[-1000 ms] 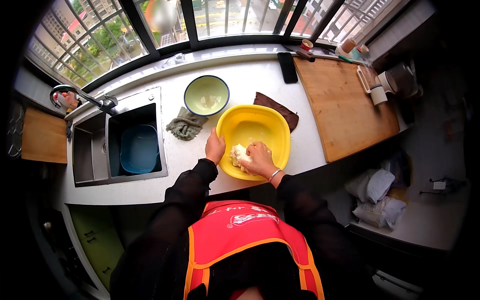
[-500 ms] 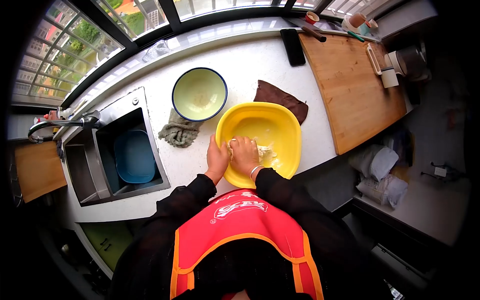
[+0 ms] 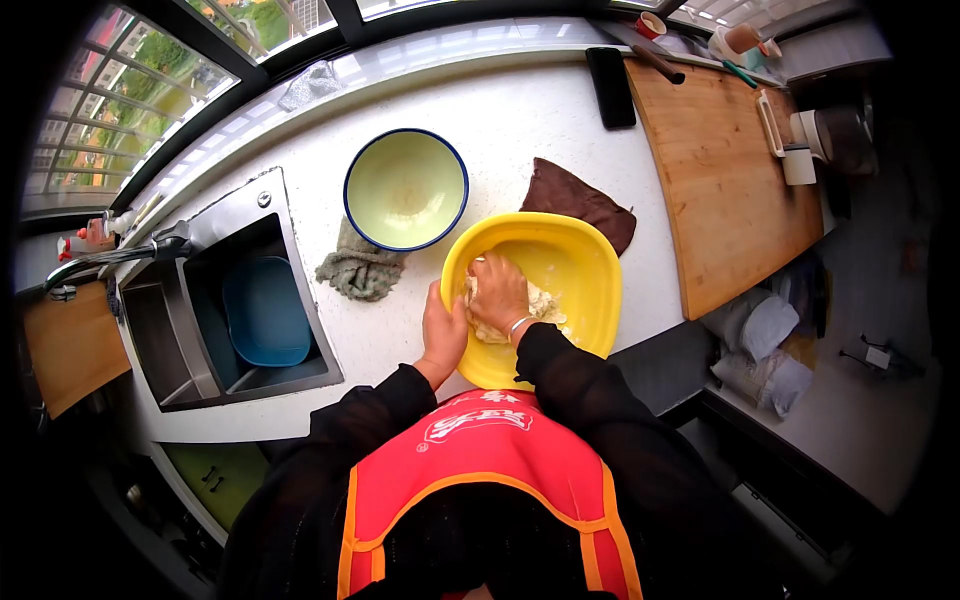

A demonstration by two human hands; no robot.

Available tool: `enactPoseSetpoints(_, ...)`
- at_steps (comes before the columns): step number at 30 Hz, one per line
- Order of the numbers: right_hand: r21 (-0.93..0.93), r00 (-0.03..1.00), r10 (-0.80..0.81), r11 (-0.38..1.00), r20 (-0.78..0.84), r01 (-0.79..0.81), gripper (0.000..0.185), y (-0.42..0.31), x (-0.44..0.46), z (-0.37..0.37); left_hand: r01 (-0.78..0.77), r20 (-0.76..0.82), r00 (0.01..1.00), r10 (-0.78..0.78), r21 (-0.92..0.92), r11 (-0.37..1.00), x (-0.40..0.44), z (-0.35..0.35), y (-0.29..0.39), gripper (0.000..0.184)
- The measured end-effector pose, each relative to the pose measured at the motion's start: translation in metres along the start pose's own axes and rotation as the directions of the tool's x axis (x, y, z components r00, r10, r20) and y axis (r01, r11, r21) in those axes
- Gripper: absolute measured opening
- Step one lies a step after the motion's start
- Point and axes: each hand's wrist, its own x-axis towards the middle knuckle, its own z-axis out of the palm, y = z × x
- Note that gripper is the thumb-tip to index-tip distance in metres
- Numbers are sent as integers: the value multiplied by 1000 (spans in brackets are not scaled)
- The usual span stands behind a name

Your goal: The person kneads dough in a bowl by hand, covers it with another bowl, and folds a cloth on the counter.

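Dough: a pale, ragged lump, inside the yellow bowl, in the left and near part of it. Bowl sits at the counter's near edge, just past the red apron.

Right hand is inside the bowl, on the dough, so it's the closer of the two. Fingers bent, pointing down and a bit left; dough lies directly under them and the palm, with loose bits out to the right of the knuckles. Pads hidden, so can't tell if they're gripping or only pressing. No clear long axis: lump is irregular and half covered.

Left hand is against the outside of the bowl's left wall, fingers together, pointing away from the body. Not on the dough; wall is between. Can't tell whether it's clamped on the rim or just bracing.

Further out: grey-green cloth left of the bowl, partly under the pale green bowl; brown cloth just behind the yellow bowl, on the right. Sink well left, blue basin in it. Wooden board right, phone by its far left corner.
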Motion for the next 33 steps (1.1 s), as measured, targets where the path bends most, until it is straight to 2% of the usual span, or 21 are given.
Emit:
enactPoseSetpoints(5,-3,999,-53,999,5,53,23,2,7,-1,-31,-51,998,32,10,999,2,3,-5,31)
enactPoseSetpoints(7,4,1000,-21,1000,-5,21,23,1,5,3,-49,-95,994,52,32,998,1,-1,-6,31)
enactPoseSetpoints(9,12,999,-43,999,21,43,28,2,3,9,23,-82,997,-9,170,985,0,-1,-5,33)
enactPoseSetpoints(11,11,993,17,1000,113,-18,31,8,5,5,-24,-140,989,53,199,980,-2,5,-8,36)
enactPoseSetpoints(12,88,958,-1,996,287,-25,38,9,11,-8,29,-135,991,0,213,977,-2,3,-5,36)
enactPoseSetpoints(13,94,962,-7,995,271,-19,38,9,9,-17,86,-122,991,-59,231,969,-5,2,-6,36)
enactPoseSetpoints(15,437,936,-169,900,309,18,51,21,2,-40,37,-138,990,-1,256,966,-5,10,-3,36)
enactPoseSetpoints(16,462,890,-141,883,433,-85,46,11,-4,-66,53,-142,990,-15,264,963,-8,7,1,35)
enactPoseSetpoints(17,449,894,-134,890,428,-82,46,10,-15,-82,65,-143,989,-28,265,962,-8,8,5,34)
enactPoseSetpoints(18,260,870,-166,964,464,45,40,8,-30,-92,123,-110,990,-94,297,947,-8,6,12,34)
enactPoseSetpoints(19,63,842,-183,982,507,176,34,4,-46,-103,112,-103,991,-85,293,949,-8,6,10,34)
enactPoseSetpoints(20,-25,863,-189,974,469,226,20,-10,-60,-123,79,-122,992,-45,298,951,-6,8,4,34)
enactPoseSetpoints(23,-94,877,-184,964,443,250,11,4,-87,-117,55,-127,992,-17,302,952,-8,7,4,35)
enactPoseSetpoints(24,-114,906,-224,953,359,281,5,14,-98,-109,62,-122,992,-27,292,955,-9,7,5,35)
enactPoseSetpoints(25,-116,907,-217,955,361,275,5,21,-104,-102,70,-119,992,-37,281,957,-8,7,5,36)
enactPoseSetpoints(27,-147,887,-90,974,453,174,6,32,-112,-88,50,-109,994,-21,266,963,-9,8,4,37)
enactPoseSetpoints(28,-111,910,-151,972,387,208,8,36,-113,-83,35,-109,994,-8,252,967,-8,7,3,39)
enactPoseSetpoints(29,-107,906,-142,974,399,200,8,41,-114,-78,26,-106,994,-1,236,971,-9,8,1,41)
enactPoseSetpoints(31,-158,893,-39,980,448,122,9,44,-109,-68,35,-98,995,-12,231,972,-10,6,5,41)
enactPoseSetpoints(33,-154,885,-36,981,464,120,10,45,-101,-59,43,-93,995,-23,224,974,-9,6,9,41)
